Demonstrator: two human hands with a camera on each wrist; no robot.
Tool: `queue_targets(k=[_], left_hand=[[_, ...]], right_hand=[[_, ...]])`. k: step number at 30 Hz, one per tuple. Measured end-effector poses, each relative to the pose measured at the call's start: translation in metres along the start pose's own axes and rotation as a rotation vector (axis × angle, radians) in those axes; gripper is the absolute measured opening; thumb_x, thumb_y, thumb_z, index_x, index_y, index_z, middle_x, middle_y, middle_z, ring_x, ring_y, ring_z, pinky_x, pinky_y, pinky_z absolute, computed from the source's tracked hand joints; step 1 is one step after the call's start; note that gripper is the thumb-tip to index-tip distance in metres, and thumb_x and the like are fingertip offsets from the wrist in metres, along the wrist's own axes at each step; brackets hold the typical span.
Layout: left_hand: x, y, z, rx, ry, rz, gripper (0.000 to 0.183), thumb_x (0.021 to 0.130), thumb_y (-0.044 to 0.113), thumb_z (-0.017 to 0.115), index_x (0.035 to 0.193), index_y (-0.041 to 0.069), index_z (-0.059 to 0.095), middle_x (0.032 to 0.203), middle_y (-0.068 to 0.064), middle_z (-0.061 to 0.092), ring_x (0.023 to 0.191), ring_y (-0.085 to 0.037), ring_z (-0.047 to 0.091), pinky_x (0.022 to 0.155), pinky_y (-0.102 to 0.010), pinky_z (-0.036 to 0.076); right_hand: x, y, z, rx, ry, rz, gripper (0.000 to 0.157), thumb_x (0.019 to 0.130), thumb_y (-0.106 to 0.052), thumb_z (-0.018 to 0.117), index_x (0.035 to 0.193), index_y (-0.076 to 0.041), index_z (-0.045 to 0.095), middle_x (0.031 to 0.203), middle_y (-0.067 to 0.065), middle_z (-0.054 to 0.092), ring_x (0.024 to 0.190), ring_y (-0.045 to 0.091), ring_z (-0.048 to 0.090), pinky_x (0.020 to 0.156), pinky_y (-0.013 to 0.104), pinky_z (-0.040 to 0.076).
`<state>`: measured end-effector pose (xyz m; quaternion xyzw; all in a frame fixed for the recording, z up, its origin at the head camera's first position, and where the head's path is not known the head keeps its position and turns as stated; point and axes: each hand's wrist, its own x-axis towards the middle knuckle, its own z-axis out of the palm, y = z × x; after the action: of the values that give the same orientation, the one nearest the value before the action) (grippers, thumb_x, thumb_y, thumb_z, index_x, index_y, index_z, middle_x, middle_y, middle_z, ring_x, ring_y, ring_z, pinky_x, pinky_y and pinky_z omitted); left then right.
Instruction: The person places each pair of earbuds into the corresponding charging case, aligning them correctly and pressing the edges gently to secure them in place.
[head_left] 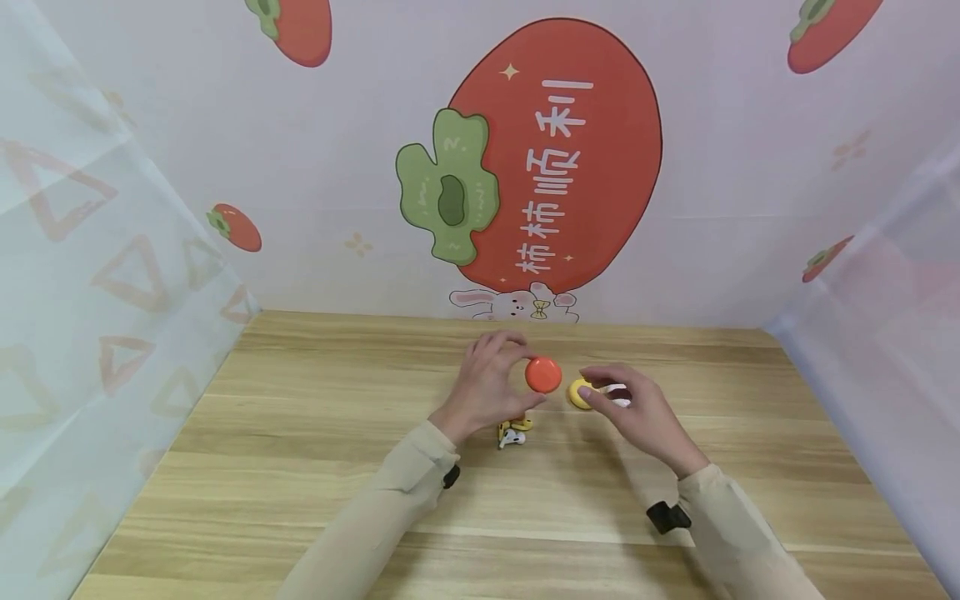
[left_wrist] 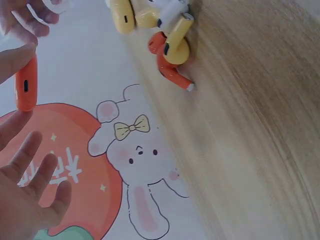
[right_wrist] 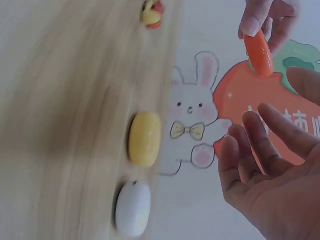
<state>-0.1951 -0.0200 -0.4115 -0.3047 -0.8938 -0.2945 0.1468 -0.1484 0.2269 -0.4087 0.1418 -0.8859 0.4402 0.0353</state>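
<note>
My left hand (head_left: 486, 385) pinches a round red-orange earbud case (head_left: 543, 375) by its edges between thumb and fingers, up above the table. In the left wrist view that case (left_wrist: 26, 84) is seen edge-on, with a small dark slot in its side. My right hand (head_left: 637, 408) hovers with fingers spread, holding nothing. Below it a yellow case (right_wrist: 145, 139) and a white case (right_wrist: 133, 208) lie side by side on the table. Beside my left hand lies a small heap of yellow, white and red-orange earbuds (head_left: 514, 432), partly hidden by that hand in the head view.
The wooden table (head_left: 315, 467) runs back to a white cloth wall (head_left: 322, 150) printed with a large persimmon and a rabbit. Similar cloth walls stand at the left and right. A black strap (head_left: 667, 517) sits at the right wrist.
</note>
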Motion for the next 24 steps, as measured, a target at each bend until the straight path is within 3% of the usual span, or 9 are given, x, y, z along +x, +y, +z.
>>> queue_targets(k=[9,17,21,24], left_hand=[[-0.006,0.001,-0.009,0.018,0.131,0.099,0.051,0.074,0.036,0.091,0.115,0.013,0.074,0.129,-0.008,0.058,0.124,-0.027,0.050,0.101,-0.051,0.042],[-0.010,0.004,-0.014,0.012,0.207,0.145,0.048,0.073,0.033,0.091,0.113,0.012,0.074,0.128,-0.008,0.059,0.124,-0.027,0.051,0.102,-0.051,0.042],[-0.011,0.005,-0.015,0.011,0.237,0.167,0.044,0.075,0.033,0.089,0.111,0.011,0.075,0.127,-0.009,0.060,0.123,-0.027,0.051,0.103,-0.051,0.041],[-0.011,0.005,-0.015,0.007,0.250,0.182,0.044,0.075,0.033,0.089,0.110,0.011,0.075,0.126,-0.011,0.060,0.123,-0.027,0.051,0.103,-0.051,0.040]], right_hand=[[0.014,-0.014,0.005,0.134,-0.049,0.095,0.037,0.097,-0.031,0.071,0.127,-0.010,0.068,0.125,0.007,0.067,0.116,0.024,0.062,0.098,0.049,0.051],[0.020,-0.028,0.013,0.259,-0.101,0.141,0.044,0.092,-0.041,0.075,0.125,-0.013,0.069,0.123,0.004,0.067,0.114,0.027,0.063,0.096,0.048,0.053],[0.022,-0.031,0.017,0.306,-0.116,0.156,0.044,0.092,-0.040,0.075,0.125,-0.010,0.069,0.123,0.007,0.067,0.109,0.027,0.065,0.093,0.051,0.054],[0.024,-0.032,0.020,0.308,-0.120,0.157,0.042,0.094,-0.038,0.074,0.123,-0.009,0.070,0.122,0.007,0.067,0.109,0.026,0.064,0.093,0.047,0.054]])
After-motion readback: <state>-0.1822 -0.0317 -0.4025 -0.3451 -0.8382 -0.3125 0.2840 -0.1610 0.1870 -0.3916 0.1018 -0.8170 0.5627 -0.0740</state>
